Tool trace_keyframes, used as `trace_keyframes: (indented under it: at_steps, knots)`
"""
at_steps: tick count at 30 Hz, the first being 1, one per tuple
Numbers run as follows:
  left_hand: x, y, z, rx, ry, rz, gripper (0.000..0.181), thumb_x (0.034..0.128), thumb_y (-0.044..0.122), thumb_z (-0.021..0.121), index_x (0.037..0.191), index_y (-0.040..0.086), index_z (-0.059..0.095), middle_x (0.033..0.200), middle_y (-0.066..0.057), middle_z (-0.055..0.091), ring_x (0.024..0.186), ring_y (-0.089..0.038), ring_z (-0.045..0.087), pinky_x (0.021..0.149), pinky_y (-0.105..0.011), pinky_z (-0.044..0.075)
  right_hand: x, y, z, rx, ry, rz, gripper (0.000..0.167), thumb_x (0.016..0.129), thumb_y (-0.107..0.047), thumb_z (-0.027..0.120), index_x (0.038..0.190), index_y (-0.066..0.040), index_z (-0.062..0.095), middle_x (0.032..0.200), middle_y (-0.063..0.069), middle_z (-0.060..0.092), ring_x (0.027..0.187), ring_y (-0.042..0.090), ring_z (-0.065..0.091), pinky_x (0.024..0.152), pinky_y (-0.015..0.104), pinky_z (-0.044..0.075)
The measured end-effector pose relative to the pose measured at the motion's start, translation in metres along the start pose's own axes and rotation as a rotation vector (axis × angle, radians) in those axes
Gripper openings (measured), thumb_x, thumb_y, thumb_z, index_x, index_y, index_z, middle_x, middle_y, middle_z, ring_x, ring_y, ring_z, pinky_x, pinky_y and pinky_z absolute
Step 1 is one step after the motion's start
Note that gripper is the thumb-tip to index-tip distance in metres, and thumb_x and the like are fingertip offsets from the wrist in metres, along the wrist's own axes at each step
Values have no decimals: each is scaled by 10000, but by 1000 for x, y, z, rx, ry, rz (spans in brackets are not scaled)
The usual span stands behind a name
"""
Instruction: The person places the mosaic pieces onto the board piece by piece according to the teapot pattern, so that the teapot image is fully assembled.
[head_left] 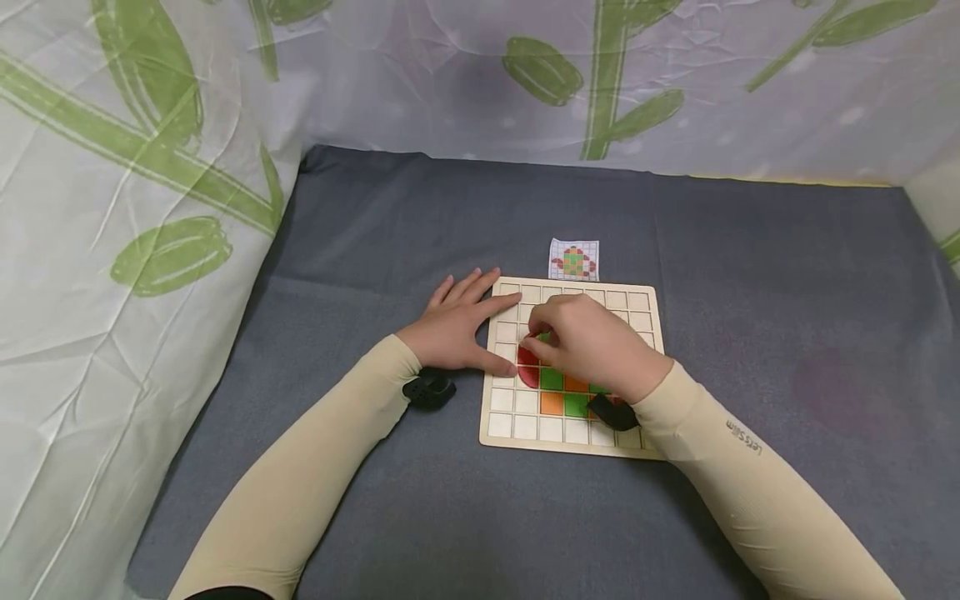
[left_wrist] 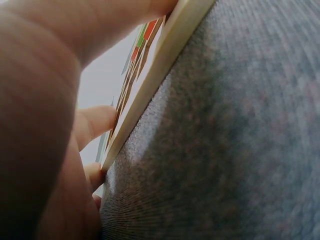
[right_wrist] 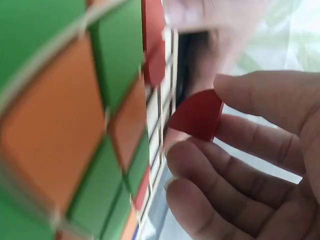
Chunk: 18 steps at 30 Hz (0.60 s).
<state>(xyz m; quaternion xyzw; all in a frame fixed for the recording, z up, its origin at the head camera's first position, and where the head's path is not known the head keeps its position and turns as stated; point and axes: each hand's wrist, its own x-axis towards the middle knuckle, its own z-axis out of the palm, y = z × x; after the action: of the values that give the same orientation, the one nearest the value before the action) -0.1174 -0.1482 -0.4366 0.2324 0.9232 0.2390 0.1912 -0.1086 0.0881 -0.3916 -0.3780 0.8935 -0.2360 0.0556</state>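
A pale wooden grid board (head_left: 501, 427) lies on the grey cloth, with green tiles (head_left: 551, 379), orange tiles (head_left: 552, 404) and red pieces (head_left: 528, 377) in its squares. My left hand (head_left: 453, 332) is spread at the board's left edge, thumb and index finger reaching onto the grid. My right hand (head_left: 588, 342) is over the board and covers part of the tiles. In the right wrist view it pinches a red quarter-circle piece (right_wrist: 199, 116) between thumb and index finger, apart from the board. The left wrist view shows the left fingers along the board's side (left_wrist: 150, 90).
Just beyond the board's far edge lies a small printed card (head_left: 573, 271) with a coloured grid pattern. A white curtain with green leaves (head_left: 450, 92) hangs behind the grey cloth (head_left: 787, 333) and on its left side.
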Motion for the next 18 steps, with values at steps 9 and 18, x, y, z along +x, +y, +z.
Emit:
trace_keyframes:
  at_steps: [9, 18]
  knots:
    - [1, 0, 2, -1, 11, 8, 1061, 802, 694, 803, 1672, 346, 306, 1781, 2, 9, 1638, -246, -61, 1287, -542, -91, 8, -14, 18, -3, -2, -16, 116, 959, -132, 763, 846, -110, 769, 794, -49, 668, 714, 119, 575, 638, 259, 520]
    - [0, -1, 2, -7, 7, 0, 1075, 793, 722, 797, 1672, 345, 307, 1780, 8, 4, 1637, -241, -70, 1284, -537, -100, 10, -15, 22, -15, -50, -2, 48, 950, -136, 799, 908, -113, 793, 845, -29, 660, 731, 113, 579, 645, 245, 520]
